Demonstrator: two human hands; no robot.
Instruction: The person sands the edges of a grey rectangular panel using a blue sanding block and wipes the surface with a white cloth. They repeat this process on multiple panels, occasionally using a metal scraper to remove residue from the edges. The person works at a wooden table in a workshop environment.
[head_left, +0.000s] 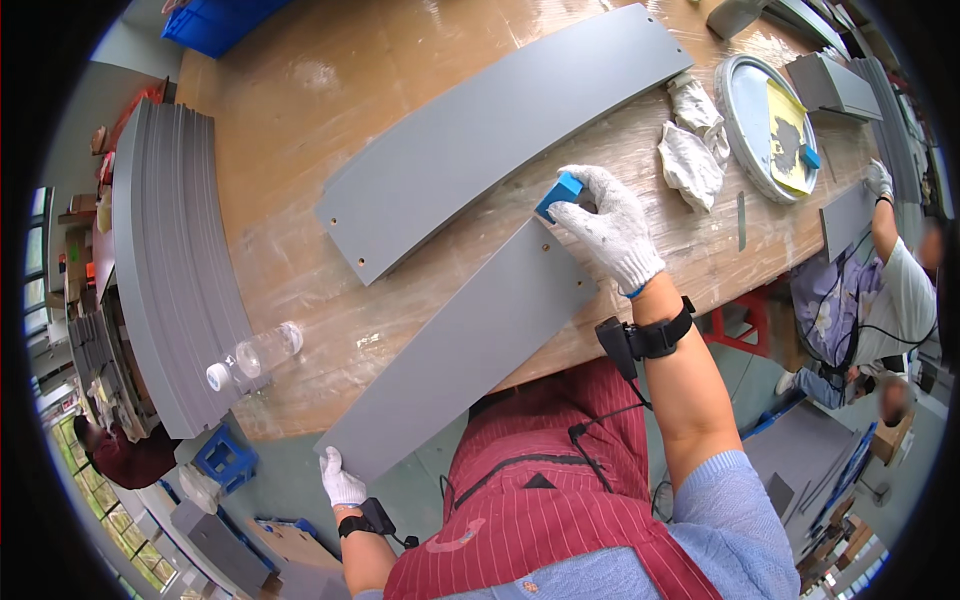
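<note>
My right hand [612, 225], in a white glove, pinches a small blue block [562, 196] between thumb and fingers. The block is at the upper corner of a long grey panel [465, 335] with small holes near that end. My left hand [343, 480], also gloved, grips the panel's lower end, which sticks out past the table edge by my apron. Beyond it, a second grey panel [490, 135] lies flat on the table, with holes at both ends.
A plastic-covered table [290, 180] carries a stack of grey panels [185, 270] and a clear bottle [268, 350] at left. At right are crumpled white cloths [692, 160] and a round lid [735, 120] holding a yellow sheet [787, 135]. A co-worker [890, 270] stands far right.
</note>
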